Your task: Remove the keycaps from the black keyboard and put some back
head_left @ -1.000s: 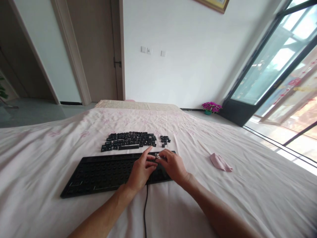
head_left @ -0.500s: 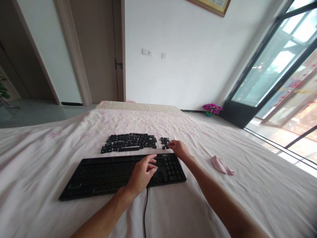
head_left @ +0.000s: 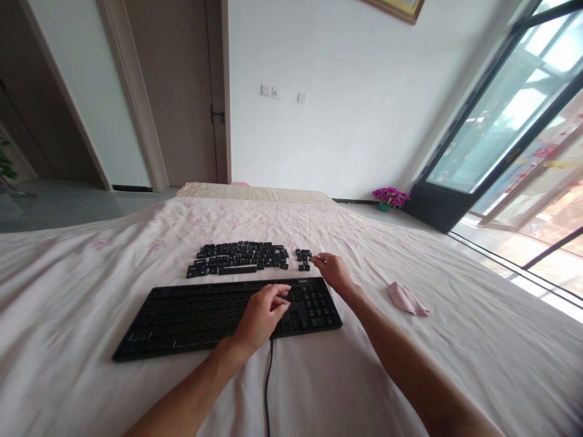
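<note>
A black keyboard (head_left: 195,312) lies on the patterned cloth, its main block bare of keycaps while its number pad at the right still carries them. My left hand (head_left: 262,306) rests over the right half of the keyboard, fingers loosely bent and thumb apart, holding nothing visible. Beyond the keyboard, loose black keycaps (head_left: 241,256) are laid out in rows. A smaller group of keycaps (head_left: 302,258) sits to their right. Beside that group, my right hand (head_left: 334,270) has its fingers pinched together; a thin, light-coloured thing shows at the fingertips, too small to name.
A pink cloth (head_left: 407,299) on a thin light stick (head_left: 377,269) lies on the right. The keyboard's cable (head_left: 268,388) runs toward me. Purple flowers (head_left: 390,197) stand on the floor by the glass door (head_left: 483,127).
My right hand has shifted slightly right, off the small keycap group, with its fingertips now at the group's edge. My left hand stays over the keyboard. The view has tilted slightly.
</note>
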Demonstrator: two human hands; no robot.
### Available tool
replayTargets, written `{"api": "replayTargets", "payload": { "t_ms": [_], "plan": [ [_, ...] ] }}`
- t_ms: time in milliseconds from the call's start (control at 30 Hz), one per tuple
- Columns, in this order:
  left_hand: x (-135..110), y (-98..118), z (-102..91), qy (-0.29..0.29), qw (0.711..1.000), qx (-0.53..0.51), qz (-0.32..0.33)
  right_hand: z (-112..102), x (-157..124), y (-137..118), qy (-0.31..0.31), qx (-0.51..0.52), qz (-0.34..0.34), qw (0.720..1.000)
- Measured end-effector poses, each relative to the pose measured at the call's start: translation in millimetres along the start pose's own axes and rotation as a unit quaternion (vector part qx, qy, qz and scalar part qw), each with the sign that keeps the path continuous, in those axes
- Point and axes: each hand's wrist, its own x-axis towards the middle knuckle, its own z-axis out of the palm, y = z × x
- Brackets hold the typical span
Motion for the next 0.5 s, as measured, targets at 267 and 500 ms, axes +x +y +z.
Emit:
{"api": "replayTargets", "payload": {
  "t_ms": [267,500],
  "plan": [
    [-1.5,1.7,-0.2,-0.007,1.000,0.007,0.009,-48.9,-44.1,-39.4,-0.025,0.219,-0.090,0.971],
    [-3.0,5.2,-0.4,-0.028,0.998,0.041,0.025,-44.2,-80.6,-57.0,-0.147,0.311,-0.009,0.939]
  ]
}}
